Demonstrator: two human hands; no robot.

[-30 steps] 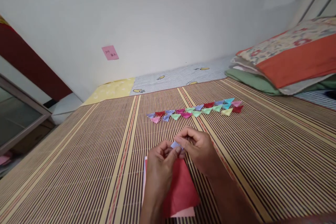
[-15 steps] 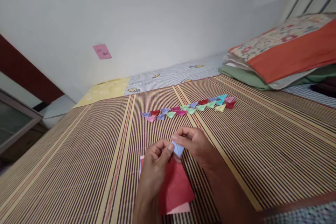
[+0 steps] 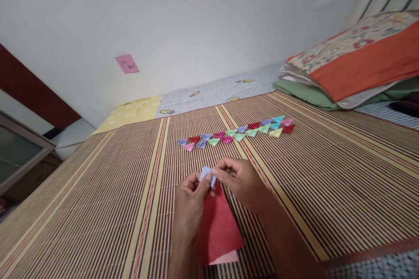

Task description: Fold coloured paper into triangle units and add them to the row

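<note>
A small piece of light blue folded paper (image 3: pixel 205 171) is held up between both hands. My left hand (image 3: pixel 191 200) pinches it with the thumb across its front. The fingertips of my right hand (image 3: pixel 237 181) are closed on its right edge. Below them a red sheet of paper (image 3: pixel 221 226) lies on the striped mat (image 3: pixel 108 209), with pink paper (image 3: pixel 229 257) showing under its lower edge; my left hand and forearm hide part of the stack. Beyond the hands, several small folded paper pieces (image 3: pixel 239 137) in many colours form two slanting rows.
Folded bedding and an orange floral pillow (image 3: pixel 356 59) are piled at the right. Behind the mat, a checked cloth (image 3: pixel 209 93) and a yellow cloth (image 3: pixel 134 111) border the wall. A pink note (image 3: pixel 127 64) is stuck on the wall.
The blue paper has shifted left and slightly up and is turned differently, with its upper left corner now showing above my left thumb. My left hand has moved slightly left.
</note>
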